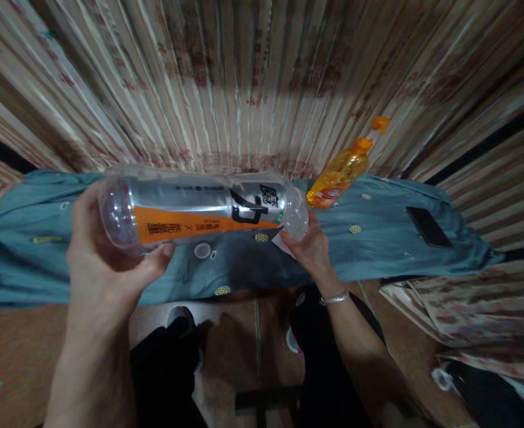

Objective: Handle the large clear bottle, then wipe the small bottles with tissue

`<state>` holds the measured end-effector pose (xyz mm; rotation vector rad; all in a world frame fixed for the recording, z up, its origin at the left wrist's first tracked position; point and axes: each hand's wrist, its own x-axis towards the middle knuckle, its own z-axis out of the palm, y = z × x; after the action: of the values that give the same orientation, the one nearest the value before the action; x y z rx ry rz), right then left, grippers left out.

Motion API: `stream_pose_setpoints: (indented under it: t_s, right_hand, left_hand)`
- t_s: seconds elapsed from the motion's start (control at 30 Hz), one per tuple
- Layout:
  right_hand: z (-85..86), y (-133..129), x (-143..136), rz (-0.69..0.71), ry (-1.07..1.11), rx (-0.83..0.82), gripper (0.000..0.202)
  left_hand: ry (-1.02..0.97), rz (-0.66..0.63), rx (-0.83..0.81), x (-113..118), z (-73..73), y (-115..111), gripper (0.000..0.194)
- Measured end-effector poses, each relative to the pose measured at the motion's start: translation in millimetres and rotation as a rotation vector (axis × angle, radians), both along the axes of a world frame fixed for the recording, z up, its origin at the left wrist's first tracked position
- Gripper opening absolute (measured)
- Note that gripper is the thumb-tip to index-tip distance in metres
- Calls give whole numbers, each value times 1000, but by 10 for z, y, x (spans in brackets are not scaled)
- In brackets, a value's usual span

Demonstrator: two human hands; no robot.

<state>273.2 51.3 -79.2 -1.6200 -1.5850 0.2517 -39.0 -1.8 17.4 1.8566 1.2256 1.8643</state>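
A large clear plastic drink bottle (190, 205) with a silver, orange and black label lies sideways in the air above the cloth-covered table. Its base is in my left hand (110, 261), with the thumb along the near side and the fingers behind. At the neck end, my right hand (310, 244) is closed around the bottle, its fingers partly hidden. Something white and flat, like paper (285, 244), shows just beneath that hand; whether the hand holds it too is unclear.
An orange pump bottle (336, 177) of yellow liquid stands behind my right hand. Farther right lies a black phone (428, 226). A small round translucent disc (202, 251) is on the teal tablecloth (377, 238). A pleated curtain (244, 89) hangs behind the table.
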Motion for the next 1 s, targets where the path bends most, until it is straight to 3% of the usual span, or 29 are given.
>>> stream_pose_setpoints:
  t_s: [1.0]
  right_hand:
    - [-66, 13, 28, 50, -17, 48, 77]
  left_hand:
    - [-57, 27, -63, 29, 100, -39, 98]
